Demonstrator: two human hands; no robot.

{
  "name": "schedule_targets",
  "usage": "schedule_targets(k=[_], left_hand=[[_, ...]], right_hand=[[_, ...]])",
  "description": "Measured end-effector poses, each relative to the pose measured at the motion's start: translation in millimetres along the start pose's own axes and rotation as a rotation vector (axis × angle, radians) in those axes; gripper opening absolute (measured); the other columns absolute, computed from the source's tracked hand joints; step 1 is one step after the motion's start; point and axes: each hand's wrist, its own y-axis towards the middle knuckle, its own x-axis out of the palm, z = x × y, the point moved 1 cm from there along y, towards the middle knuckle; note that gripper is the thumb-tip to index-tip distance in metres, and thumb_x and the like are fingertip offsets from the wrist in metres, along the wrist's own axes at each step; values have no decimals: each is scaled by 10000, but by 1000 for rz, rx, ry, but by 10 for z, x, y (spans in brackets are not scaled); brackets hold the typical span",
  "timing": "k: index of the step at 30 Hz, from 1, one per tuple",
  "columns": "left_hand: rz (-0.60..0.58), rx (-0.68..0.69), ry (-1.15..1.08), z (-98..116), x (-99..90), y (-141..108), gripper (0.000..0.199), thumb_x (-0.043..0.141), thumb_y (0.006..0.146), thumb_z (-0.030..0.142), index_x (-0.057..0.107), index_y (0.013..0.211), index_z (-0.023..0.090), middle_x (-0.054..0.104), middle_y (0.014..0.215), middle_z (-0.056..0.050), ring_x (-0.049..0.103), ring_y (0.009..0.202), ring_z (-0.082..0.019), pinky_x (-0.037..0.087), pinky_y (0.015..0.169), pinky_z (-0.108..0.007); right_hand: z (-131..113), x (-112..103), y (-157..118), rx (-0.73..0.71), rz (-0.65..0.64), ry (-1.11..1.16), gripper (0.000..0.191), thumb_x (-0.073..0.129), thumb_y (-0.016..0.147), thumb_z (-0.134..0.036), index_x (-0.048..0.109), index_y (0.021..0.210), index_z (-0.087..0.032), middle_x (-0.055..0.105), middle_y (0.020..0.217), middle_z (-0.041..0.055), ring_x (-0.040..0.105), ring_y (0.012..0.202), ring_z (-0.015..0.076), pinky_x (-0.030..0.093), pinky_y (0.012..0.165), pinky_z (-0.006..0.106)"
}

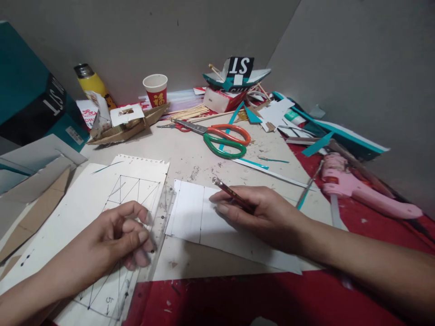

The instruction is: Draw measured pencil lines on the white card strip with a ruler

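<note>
While the right hand [260, 210] is pinching a pen [231, 192] between thumb and fingers, white paper [186, 213] is lying beneath that grip. Loosely curled, fingers parted, the left hand [118, 237] is hovering over a ruler [159, 227]; scissors [203, 130] are resting beyond the pen.

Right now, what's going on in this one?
A person's right hand holds a pen over a white sheet with ruled lines. The left hand, loosely curled, is over a line drawing beside a clear ruler; whether it touches the ruler is unclear. Scissors lie beyond the hands, and a pink glue gun sits to the right.
</note>
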Motion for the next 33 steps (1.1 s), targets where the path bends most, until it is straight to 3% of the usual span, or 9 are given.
schedule_targets(k=[5,9,14,21,26,33], left_hand=[[167,99,91,39,-1,13,363,710,914,495,548,1089,221,690,648,24,495,529,-96,336,499,-203],[279,138,150,112,95,32,433,734,852,529,566,1101,217,717,724,2,445,542,-103,273,493,-228],[276,128,225,187,219,101,577,716,811,524,567,1243,173,710,733,-30,514,647,-168,352,569,-287],[329,161,266,111,249,179,623,693,828,525,576,1315,154,633,724,-8,515,673,-180,390,613,-306],[313,159,291,47,239,196,662,656,860,558,538,1367,148,526,677,33,424,624,-155,348,589,-293],[272,131,274,14,200,205,729,641,861,585,482,1417,142,516,693,38,371,586,-130,294,538,-271]], right_hand=[[-1,5,11,-40,-6,6,237,543,918,-317,695,803,-177,505,638,-14,422,566,126,368,515,253],[33,3,13,-42,-11,2,232,556,935,-323,707,844,-173,560,675,2,450,590,131,388,531,249],[31,-1,17,-39,-23,19,236,547,937,-325,709,853,-176,592,692,13,479,625,143,410,561,255],[4,-6,26,-52,-20,14,252,525,928,-315,682,787,-179,538,669,-6,450,606,132,385,554,252],[2,-3,25,-43,-17,-7,253,520,930,-313,677,781,-183,552,687,-2,473,623,138,400,570,257],[27,-1,17,-33,-16,-18,246,526,935,-305,683,792,-180,591,706,10,514,640,142,418,591,259]])
